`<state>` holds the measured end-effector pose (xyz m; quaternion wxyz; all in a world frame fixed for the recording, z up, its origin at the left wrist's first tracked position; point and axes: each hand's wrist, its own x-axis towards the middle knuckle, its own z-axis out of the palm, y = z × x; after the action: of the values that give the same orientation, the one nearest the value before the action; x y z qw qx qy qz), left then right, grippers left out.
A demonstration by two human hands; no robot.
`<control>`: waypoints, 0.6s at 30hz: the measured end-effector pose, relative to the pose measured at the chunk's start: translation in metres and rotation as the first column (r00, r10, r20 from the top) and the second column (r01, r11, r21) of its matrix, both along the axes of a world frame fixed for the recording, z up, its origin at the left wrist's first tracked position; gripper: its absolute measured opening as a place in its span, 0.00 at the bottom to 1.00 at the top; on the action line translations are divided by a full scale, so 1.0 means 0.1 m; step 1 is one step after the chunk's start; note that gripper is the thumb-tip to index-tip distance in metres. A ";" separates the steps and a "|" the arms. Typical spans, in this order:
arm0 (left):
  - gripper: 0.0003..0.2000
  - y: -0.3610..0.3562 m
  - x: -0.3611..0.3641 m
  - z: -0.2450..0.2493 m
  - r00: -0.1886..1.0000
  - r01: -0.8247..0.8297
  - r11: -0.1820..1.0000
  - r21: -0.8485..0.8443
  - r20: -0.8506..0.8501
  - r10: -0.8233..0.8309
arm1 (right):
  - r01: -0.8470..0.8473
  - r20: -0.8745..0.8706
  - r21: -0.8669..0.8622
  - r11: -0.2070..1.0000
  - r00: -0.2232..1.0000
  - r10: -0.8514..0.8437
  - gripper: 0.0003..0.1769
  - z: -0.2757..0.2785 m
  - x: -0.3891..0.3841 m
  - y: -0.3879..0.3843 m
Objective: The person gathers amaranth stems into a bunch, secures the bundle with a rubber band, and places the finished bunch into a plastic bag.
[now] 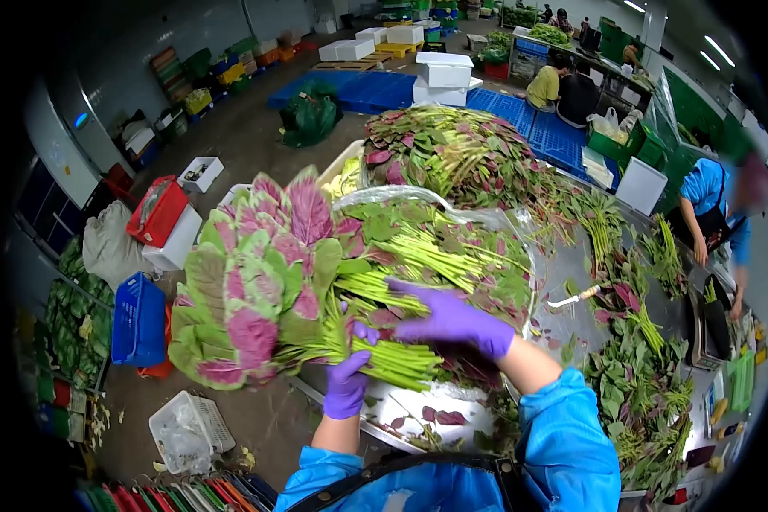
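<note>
My left hand point(346, 382), in a purple glove, is wrapped round the stems of a big bunch of red-and-green amaranth point(252, 286). The leaves point left and the pale green stems point right. My right hand point(454, 319), gloved in purple too, is slightly blurred, its fingers stretched out flat above the cut stem ends. Behind it lie more amaranth stems point(431, 256) on a clear plastic sheet point(431, 197). A large heap of amaranth point(452, 154) rises beyond on the metal table point(563, 256). To the right rests a small curved knife point(578, 296) with a pale handle.
Loose amaranth point(631, 384) covers the table's right side, where a co-worker in blue sleeves point(704, 192) stands. On the floor at left are a white plastic basket point(192, 431), a blue crate point(139, 320) and a red crate point(158, 211). White foam boxes point(445, 70) stand behind the table.
</note>
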<state>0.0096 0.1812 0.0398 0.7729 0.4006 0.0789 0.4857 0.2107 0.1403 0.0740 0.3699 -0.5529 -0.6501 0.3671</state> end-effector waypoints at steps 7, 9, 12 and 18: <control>0.20 -1.06 0.12 -0.44 0.994 0.018 0.870 -0.493 0.105 0.039 | 0.183 0.372 0.061 0.981 0.908 -0.193 0.57 -0.49 -0.69 -1.34; 0.19 -1.33 0.10 -0.55 0.981 0.136 0.806 -0.576 0.192 -0.028 | 0.206 0.461 -0.134 0.969 0.879 -0.123 0.54 -0.63 -0.66 -1.59; 0.18 -1.76 0.08 -0.92 0.995 0.100 0.628 -0.772 0.072 -0.070 | 0.095 0.412 -0.289 0.952 0.911 0.034 0.43 -0.93 -0.50 -1.98; 0.24 -2.38 -0.26 -1.31 0.141 0.663 0.604 -0.443 -0.718 -0.682 | -0.148 -0.156 -0.650 0.745 0.986 0.059 0.31 -1.49 -0.06 -2.63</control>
<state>-0.0167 -0.0566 -0.0915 0.7659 0.5636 0.2580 -0.1707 0.2043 -0.1223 -0.0746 0.1704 -0.5865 -0.4841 0.6266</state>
